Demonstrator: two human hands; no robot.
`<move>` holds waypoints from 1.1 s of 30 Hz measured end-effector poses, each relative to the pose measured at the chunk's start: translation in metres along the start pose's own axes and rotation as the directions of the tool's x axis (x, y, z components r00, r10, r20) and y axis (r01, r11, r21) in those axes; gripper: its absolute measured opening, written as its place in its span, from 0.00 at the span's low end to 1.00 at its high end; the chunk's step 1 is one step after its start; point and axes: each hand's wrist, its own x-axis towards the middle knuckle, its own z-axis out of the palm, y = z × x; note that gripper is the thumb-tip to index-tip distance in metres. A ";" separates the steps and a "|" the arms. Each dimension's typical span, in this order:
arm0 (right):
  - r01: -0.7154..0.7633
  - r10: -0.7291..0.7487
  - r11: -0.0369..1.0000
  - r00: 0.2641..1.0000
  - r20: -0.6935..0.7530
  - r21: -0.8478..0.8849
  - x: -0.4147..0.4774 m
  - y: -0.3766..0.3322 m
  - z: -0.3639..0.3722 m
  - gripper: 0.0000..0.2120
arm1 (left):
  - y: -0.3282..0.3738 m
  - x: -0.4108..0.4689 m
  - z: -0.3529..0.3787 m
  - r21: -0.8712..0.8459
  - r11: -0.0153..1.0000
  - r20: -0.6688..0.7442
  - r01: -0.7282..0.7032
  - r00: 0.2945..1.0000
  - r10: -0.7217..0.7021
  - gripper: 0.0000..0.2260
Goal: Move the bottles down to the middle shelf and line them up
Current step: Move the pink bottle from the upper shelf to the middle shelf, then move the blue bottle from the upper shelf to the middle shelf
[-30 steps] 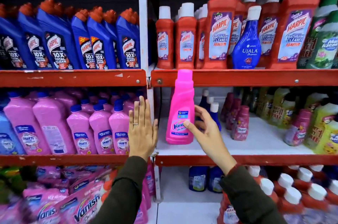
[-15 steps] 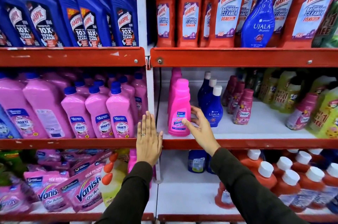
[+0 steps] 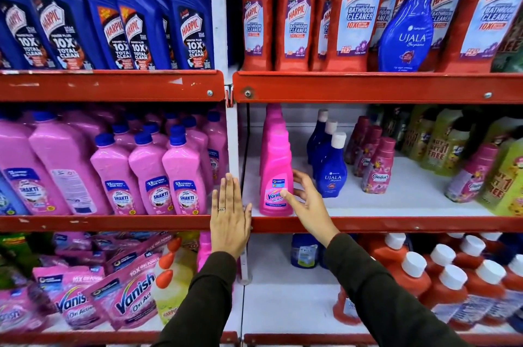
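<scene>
Set down since the earlier frame, Vanish bottle (image 3: 276,177) stands on middle shelf (image 3: 396,224); my right hand (image 3: 307,199) fingers spread, thumb touching; left hand (image 3: 229,222) flat.

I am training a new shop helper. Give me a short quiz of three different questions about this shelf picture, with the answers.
1. True or false: the front pink Vanish bottle stands upright on the middle shelf.
2. Which hand touches that bottle? A) left hand B) right hand C) both
3. Fill in: the misplaced blue bottle among the red Harpic bottles on the top shelf reads ____.

Key: 1 true; 2 B; 3 Ujala
</scene>
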 end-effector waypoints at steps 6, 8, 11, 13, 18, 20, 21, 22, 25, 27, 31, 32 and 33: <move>0.021 -0.021 1.000 1.000 -0.009 -0.021 -0.007 -0.005 -0.008 0.21 | 0.009 -0.002 -0.008 -0.024 1.000 -0.015 -0.002 1.000 0.001 0.33; 0.041 -0.043 0.998 0.998 -0.040 -0.049 -0.007 -0.002 -0.009 0.20 | 0.010 0.000 -0.008 -0.041 0.999 -0.012 -0.001 1.000 0.001 0.33; 0.111 -0.138 0.975 0.981 -0.134 -0.192 -0.013 0.003 -0.011 0.21 | 0.006 0.000 -0.007 -0.059 0.998 -0.001 -0.010 1.000 0.010 0.34; 0.155 -0.244 0.907 0.951 -0.190 -0.391 -0.016 0.002 -0.016 0.21 | 0.003 -0.001 -0.008 -0.087 0.996 0.021 -0.015 1.000 0.017 0.34; 0.188 -0.474 0.684 0.849 -0.234 -0.705 -0.017 -0.015 -0.031 0.26 | 0.013 0.005 -0.018 -0.141 0.990 -0.024 -0.017 1.000 0.014 0.34; 0.177 -0.526 0.634 0.812 -0.252 -0.753 -0.015 -0.031 -0.041 0.27 | 0.028 0.020 -0.027 -0.155 0.985 -0.070 -0.074 0.996 0.063 0.34; 0.171 -0.554 0.605 0.792 -0.257 -0.778 -0.013 -0.040 -0.047 0.28 | 0.036 0.031 -0.034 -0.165 0.981 -0.093 -0.099 0.992 0.085 0.34; 0.164 -0.578 0.582 0.773 -0.262 -0.797 -0.012 -0.048 -0.053 0.28 | 0.045 0.041 -0.040 -0.167 0.979 -0.118 -0.120 0.988 0.101 0.34; 0.155 -0.624 0.565 0.722 -0.297 -0.811 -0.006 -0.078 -0.071 0.28 | 0.069 0.074 -0.063 -0.121 0.977 -0.214 -0.177 0.966 0.148 0.33; 0.162 -0.661 0.562 0.678 -0.322 -0.811 0.000 -0.099 -0.084 0.28 | 0.085 0.097 -0.078 -0.086 0.976 -0.268 -0.200 0.948 0.170 0.33; 0.185 -0.705 0.561 0.617 -0.349 -0.807 0.015 -0.141 -0.113 0.25 | 0.115 0.142 -0.108 -0.081 0.979 -0.366 -0.189 0.919 0.147 0.31; 0.187 -0.709 0.561 0.611 -0.352 -0.806 0.020 -0.150 -0.120 0.24 | 0.120 0.152 -0.115 -0.076 0.980 -0.383 -0.183 0.913 0.141 0.31; 0.183 -0.712 0.559 0.606 -0.355 -0.809 0.025 -0.159 -0.127 0.24 | 0.126 0.163 -0.121 -0.069 0.981 -0.400 -0.183 0.906 0.140 0.30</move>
